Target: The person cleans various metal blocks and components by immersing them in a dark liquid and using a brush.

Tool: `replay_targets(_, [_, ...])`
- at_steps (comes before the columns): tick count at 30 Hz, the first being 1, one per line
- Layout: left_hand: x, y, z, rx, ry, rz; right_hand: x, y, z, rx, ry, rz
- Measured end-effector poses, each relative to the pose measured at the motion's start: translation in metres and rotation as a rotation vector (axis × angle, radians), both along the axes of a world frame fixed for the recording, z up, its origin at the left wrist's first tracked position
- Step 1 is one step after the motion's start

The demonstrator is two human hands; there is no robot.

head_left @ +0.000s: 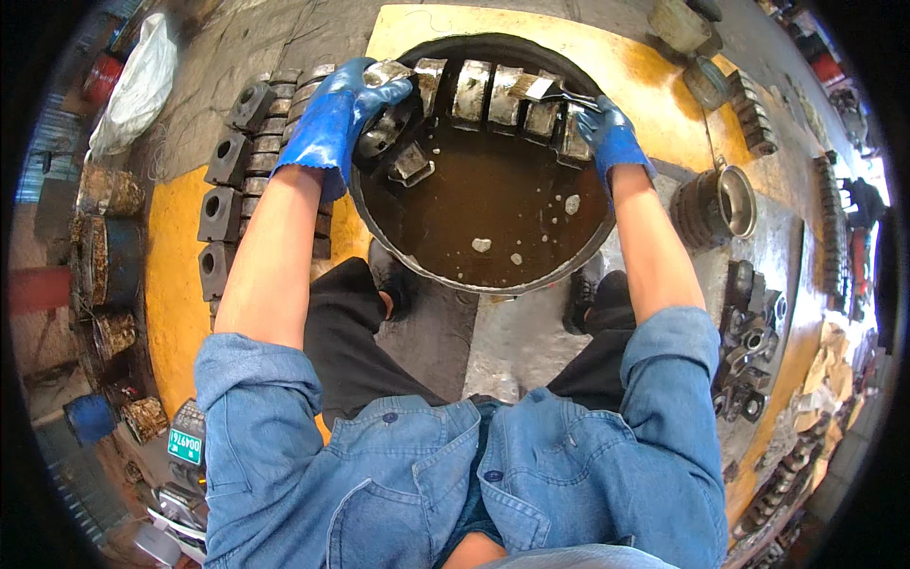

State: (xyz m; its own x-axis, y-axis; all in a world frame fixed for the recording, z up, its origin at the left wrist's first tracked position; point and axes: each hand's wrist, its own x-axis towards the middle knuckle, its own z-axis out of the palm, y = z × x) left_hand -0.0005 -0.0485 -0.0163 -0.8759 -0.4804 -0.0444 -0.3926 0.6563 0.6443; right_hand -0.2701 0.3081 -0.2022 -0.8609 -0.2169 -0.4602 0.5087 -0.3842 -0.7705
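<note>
My left hand (pixel 353 106), in a blue rubber glove, is closed around a wet, shiny metal part (pixel 387 73) at the left rim of a round black tub (pixel 417 272). A darker round part (pixel 384 135) sits just below that hand, partly covered by it. My right hand (pixel 609 135), gloved alike, grips a flat paintbrush (pixel 538 88) at the right rim, its bristles pointing left over the parts. Several curved metal blocks (pixel 471 93) stand in an arc along the tub's far wall. Murky brown liquid (pixel 493 213) with patches of foam fills the bottom.
Rows of dark blocks with round holes (pixel 220 214) line the floor on the left. To the right stand a metal pot (pixel 736 201), a glass jar (pixel 706 82) and piled metal parts (pixel 744 351). A white plastic bag (pixel 140 83) lies far left. My feet flank the tub.
</note>
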Motion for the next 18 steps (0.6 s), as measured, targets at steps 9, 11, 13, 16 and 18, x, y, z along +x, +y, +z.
replay_targets(9, [0.025, 0.035, 0.026, 0.064, 0.214, -0.125, 0.017, 0.051, 0.032, 0.526, 0.242, -0.012])
replay_targets(11, [0.038, 0.029, 0.02, 0.115, 0.157, -0.027, 0.059, 0.026, 0.067, 0.475, 0.168, -0.057])
replay_targets(13, [0.033, 0.014, 0.004, 0.137, 0.18, -0.077, 0.072, 0.025, 0.067, 0.517, 0.298, -0.165])
replay_targets(16, [0.02, 0.003, -0.01, 0.029, 0.193, -0.105, 0.06, 0.026, 0.062, 0.856, 0.556, -0.032])
replay_targets(18, [0.011, 0.0, -0.02, 0.041, 0.214, -0.106, 0.056, 0.009, 0.052, 0.674, 0.629, 0.089])
